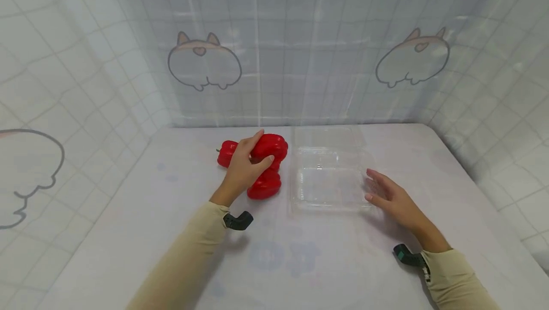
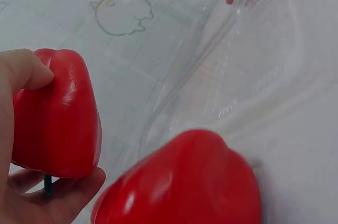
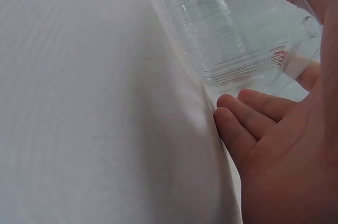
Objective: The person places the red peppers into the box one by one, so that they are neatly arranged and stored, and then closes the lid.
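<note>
My left hand (image 1: 241, 170) grips a glossy red bell pepper (image 1: 271, 145) between thumb and fingers. In the left wrist view, this pepper's green stem (image 2: 48, 184) points down between the fingers. Another red bell pepper (image 1: 264, 187) lies just in front, below the thumb. To the left, a third pepper (image 1: 226, 152) with a green stem is partly covered by the hand. My right hand (image 1: 396, 205) is at the right side of a clear plastic clamshell box (image 1: 328, 185), fingers loosely extended. In the right wrist view, its thumb and fingertips are around the box's corner (image 3: 243, 65).
Hinged at the back, the box's clear lid (image 1: 328, 138) lies folded open toward the wall. The white tabletop (image 1: 279, 262) has faint printed marks. Tiled-pattern curtains (image 1: 300, 62) with cartoon animal drawings enclose the table at the back and sides.
</note>
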The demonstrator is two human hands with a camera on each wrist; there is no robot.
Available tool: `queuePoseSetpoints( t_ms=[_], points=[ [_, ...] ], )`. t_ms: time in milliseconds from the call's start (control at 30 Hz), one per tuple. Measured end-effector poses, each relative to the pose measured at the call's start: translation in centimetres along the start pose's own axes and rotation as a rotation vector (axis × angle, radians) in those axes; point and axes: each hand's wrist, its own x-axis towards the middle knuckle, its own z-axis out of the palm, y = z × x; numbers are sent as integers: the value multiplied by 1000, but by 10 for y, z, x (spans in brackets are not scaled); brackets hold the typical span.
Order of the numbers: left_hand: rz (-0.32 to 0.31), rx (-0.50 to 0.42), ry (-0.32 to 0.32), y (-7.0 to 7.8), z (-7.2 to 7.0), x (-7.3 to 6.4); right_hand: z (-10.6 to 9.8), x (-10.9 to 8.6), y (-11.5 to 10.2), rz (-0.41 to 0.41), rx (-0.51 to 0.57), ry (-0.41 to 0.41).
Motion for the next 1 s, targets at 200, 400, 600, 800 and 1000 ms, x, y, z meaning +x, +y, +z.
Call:
queuePoseSetpoints(
  t_ms=[200, 400, 600, 800, 1000],
  points=[
    [4, -6, -30, 8, 13, 10, 1, 0, -1, -4, -3, -1],
    [15, -27, -84, 13, 24, 14, 0, 0, -2, 3, -1, -3],
    [-24, -35, -107, 18, 33, 15, 1, 0, -1, 10, 11, -8],
    [-70, -65, -133, 23, 39, 20, 1, 0, -2, 24, 32, -11],
    [-92, -59, -173, 31, 45, 27, 1, 0, -1, 16, 32, -11]
  ],
)
